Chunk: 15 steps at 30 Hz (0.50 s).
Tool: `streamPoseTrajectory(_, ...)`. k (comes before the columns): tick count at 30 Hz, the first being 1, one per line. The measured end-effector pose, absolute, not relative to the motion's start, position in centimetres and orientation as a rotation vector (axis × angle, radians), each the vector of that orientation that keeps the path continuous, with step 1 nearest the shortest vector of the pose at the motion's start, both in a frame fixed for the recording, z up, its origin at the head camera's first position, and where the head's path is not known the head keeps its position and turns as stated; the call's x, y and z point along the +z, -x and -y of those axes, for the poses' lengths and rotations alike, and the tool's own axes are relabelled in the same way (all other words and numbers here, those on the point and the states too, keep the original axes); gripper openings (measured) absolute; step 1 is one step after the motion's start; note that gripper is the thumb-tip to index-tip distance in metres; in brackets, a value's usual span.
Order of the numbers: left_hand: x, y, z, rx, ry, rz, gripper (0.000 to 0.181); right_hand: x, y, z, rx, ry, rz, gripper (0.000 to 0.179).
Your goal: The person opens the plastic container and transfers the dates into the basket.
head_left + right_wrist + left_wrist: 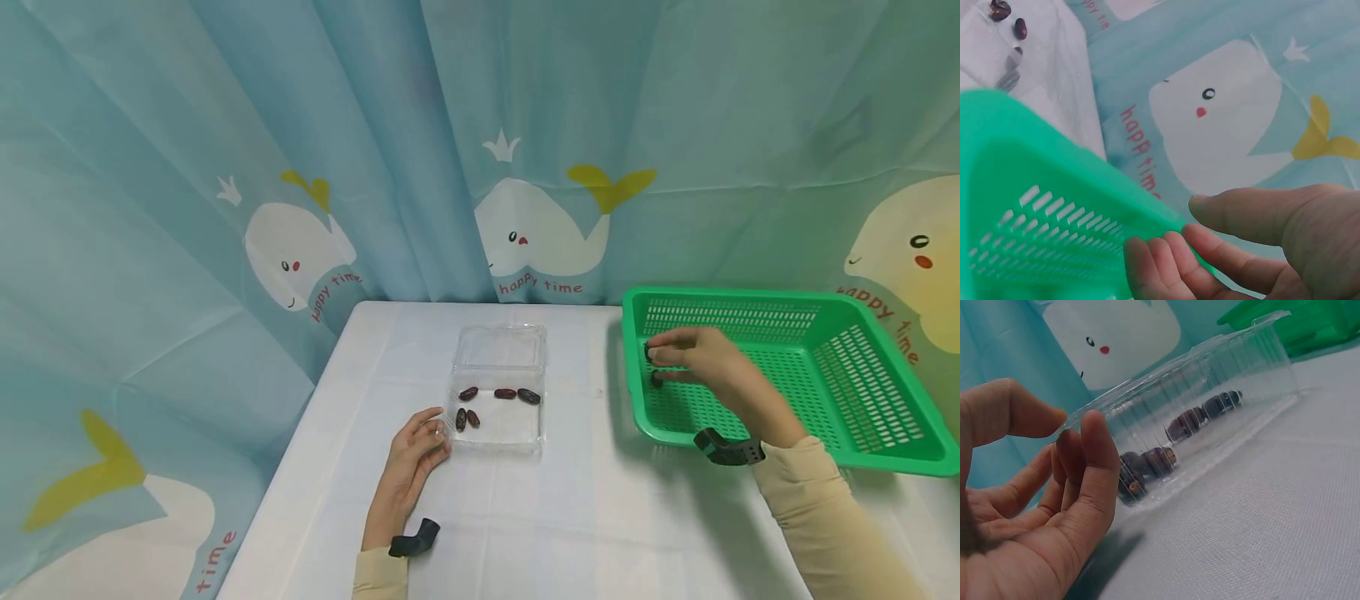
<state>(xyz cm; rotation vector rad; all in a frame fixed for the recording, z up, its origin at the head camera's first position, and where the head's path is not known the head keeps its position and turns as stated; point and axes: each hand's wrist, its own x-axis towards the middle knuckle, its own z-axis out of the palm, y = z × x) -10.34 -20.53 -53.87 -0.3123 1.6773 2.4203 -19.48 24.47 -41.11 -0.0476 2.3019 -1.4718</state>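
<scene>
A clear plastic clamshell box [498, 429] lies with its lid raised back, several dark dates [506, 394] inside. My left hand [417, 450] pinches the box's near left edge between thumb and finger, as the left wrist view shows close up. Over the left end of a green basket [873, 454] reaches my right hand [697, 358], its fingers loosely bent. One dark date [648, 352] shows right at its fingertips, and another date [657, 379] lies just below. In the right wrist view, nothing shows between thumb and fingers.
Both box and basket stand on a table with a white cloth [570, 533], the basket at the right. A blue curtain [390, 150] with whale prints hangs behind and along the left side.
</scene>
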Motion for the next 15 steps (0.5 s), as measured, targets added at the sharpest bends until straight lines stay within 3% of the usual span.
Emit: streamPoseTrajectory(15, -54.2, 10.4, 20.4, 2.427, 0.317, -1.663, 0.055, -41.3, 16.7, -19.5, -1.644, 0.041, -2.461, 0.045)
